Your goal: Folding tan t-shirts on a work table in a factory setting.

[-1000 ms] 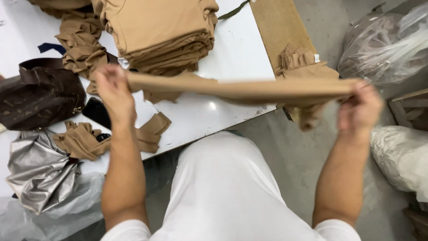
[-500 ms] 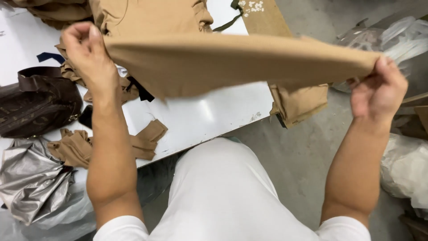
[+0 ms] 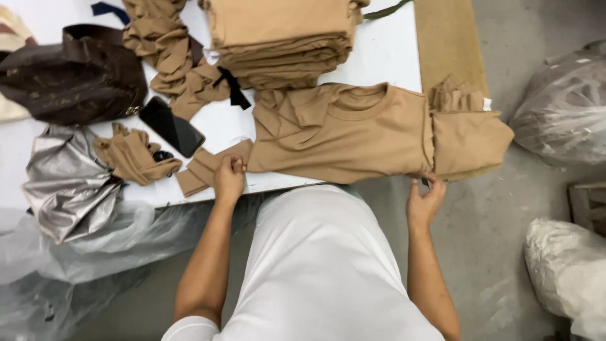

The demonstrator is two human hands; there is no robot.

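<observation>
Here, left fingers [image 3: 235, 165] are pinching the tan shirt [image 3: 347, 136] at its near edge; right fingers [image 3: 435, 183] are gripping its hem; the shirt is lying along the white bench [image 3: 385, 60] front edge, a folded stack [image 3: 284, 38] just behind.

Person, head-camera view from above. 2 bare forearms, uncovered from just above the elbow down. Left hand [image 3: 229, 179] and right hand [image 3: 424, 201]: no gloves; no rings, watch or bracelets can be made out. Upper garment: plain white top with short sleeves, 1 white sleeve hem visible at the left upper arm; smooth fabric, faint soft folds across the front, no print or markings visible.
</observation>
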